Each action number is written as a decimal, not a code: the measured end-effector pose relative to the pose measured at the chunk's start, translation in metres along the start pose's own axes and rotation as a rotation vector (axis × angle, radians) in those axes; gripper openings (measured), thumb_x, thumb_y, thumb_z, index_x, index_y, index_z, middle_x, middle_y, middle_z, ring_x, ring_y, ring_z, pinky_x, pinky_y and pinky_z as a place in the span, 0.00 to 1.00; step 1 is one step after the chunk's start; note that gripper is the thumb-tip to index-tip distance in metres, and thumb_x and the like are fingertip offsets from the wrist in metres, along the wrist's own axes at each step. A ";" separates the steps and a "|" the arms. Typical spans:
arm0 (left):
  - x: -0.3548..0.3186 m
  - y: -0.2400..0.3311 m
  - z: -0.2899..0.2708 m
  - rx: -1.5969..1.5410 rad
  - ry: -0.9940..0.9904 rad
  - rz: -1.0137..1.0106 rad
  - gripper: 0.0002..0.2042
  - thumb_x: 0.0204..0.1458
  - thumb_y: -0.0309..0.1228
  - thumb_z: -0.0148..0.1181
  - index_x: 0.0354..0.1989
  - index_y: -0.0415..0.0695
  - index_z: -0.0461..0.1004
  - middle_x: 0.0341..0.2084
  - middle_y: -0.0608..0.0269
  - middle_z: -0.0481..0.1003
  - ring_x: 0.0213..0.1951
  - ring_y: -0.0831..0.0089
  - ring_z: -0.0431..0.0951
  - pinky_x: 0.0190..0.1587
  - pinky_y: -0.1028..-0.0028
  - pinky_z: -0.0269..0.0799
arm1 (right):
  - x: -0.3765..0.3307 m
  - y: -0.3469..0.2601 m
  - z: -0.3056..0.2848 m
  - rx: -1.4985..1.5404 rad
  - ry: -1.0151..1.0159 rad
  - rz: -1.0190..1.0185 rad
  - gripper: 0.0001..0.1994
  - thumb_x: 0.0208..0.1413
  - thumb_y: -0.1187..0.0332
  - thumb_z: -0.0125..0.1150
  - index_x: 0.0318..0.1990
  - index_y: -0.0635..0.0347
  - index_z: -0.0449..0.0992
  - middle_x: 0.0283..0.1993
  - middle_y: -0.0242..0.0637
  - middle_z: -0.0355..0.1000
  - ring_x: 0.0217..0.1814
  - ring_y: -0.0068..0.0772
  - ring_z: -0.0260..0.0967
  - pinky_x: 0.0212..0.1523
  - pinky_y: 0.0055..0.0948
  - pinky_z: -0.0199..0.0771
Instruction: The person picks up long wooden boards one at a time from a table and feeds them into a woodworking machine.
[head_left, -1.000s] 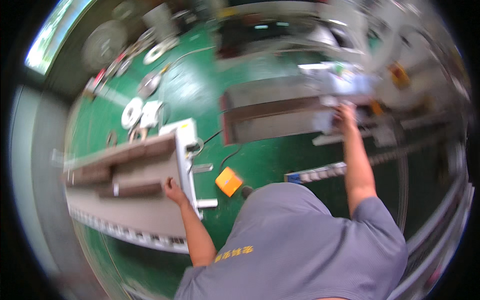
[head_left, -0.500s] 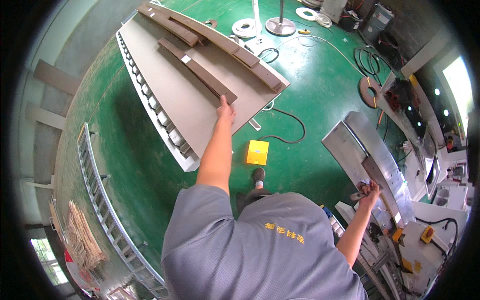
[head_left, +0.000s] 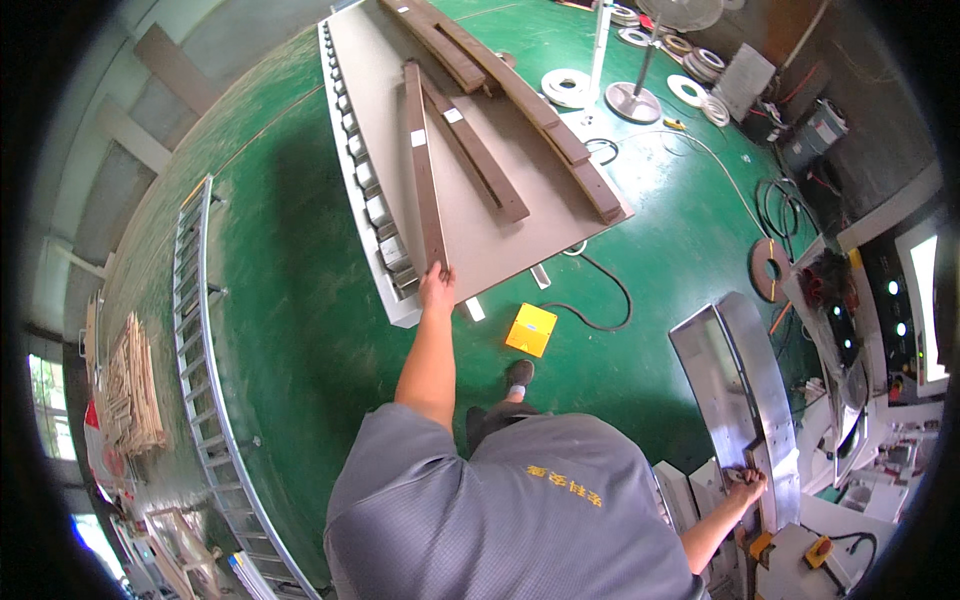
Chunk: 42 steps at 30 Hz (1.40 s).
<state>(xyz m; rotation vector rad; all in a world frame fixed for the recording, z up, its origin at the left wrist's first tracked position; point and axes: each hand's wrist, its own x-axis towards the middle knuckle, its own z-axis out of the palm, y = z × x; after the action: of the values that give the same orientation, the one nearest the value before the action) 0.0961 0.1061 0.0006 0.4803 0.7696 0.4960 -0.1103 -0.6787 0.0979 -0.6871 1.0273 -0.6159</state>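
My left hand is closed on the near end of a long brown board with a white label. That board lies over a large beige-topped table, slanting away from a second labelled brown board on its right. Along the table's right side run more long brown strips. To my right, my right hand is closed at the metal bed of a machine, beside a short brown strip. Whatever its fingers hold is too small to make out.
A yellow box with a black cable sits on the green floor by my foot. A metal roller track stands at the left, near a stack of wood strips. Coiled edging rolls and a fan stand are beyond the table.
My left hand has swung its board leftward, apart from the one beside it. On the machine, the brown strip and my right hand are nearer the bed's close end. My view has shifted.
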 end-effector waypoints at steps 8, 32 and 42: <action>-0.095 0.082 -0.075 0.465 0.090 0.706 0.17 0.47 0.18 0.55 0.47 0.40 0.65 0.34 0.58 0.70 0.32 0.72 0.73 0.36 0.73 0.73 | -0.082 0.080 0.108 -0.220 -0.268 0.162 0.10 0.54 0.63 0.48 0.23 0.53 0.62 0.18 0.25 0.54 0.14 0.21 0.47 0.15 0.20 0.47; -0.380 0.165 0.234 0.776 -0.954 1.984 0.15 0.44 0.38 0.65 0.32 0.38 0.74 0.23 0.62 0.67 0.24 0.68 0.65 0.26 0.71 0.61 | -0.481 0.110 0.354 -0.047 -1.844 -0.936 0.36 0.37 0.91 0.45 0.60 0.58 0.59 0.53 0.47 0.65 0.54 0.48 0.65 0.50 0.35 0.68; -0.380 0.146 0.241 0.808 -1.006 1.967 0.15 0.42 0.36 0.67 0.32 0.39 0.74 0.24 0.63 0.66 0.25 0.68 0.65 0.26 0.71 0.62 | -0.475 0.087 0.343 -0.289 -1.743 -0.723 0.33 0.40 0.90 0.46 0.58 0.53 0.61 0.47 0.48 0.70 0.48 0.49 0.70 0.45 0.34 0.70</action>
<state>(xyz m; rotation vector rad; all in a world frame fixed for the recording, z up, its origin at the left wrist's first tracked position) 0.0065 -0.0546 0.4368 2.0471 -0.8383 1.5321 0.0293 -0.1970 0.4133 -1.4337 -0.8183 -0.2426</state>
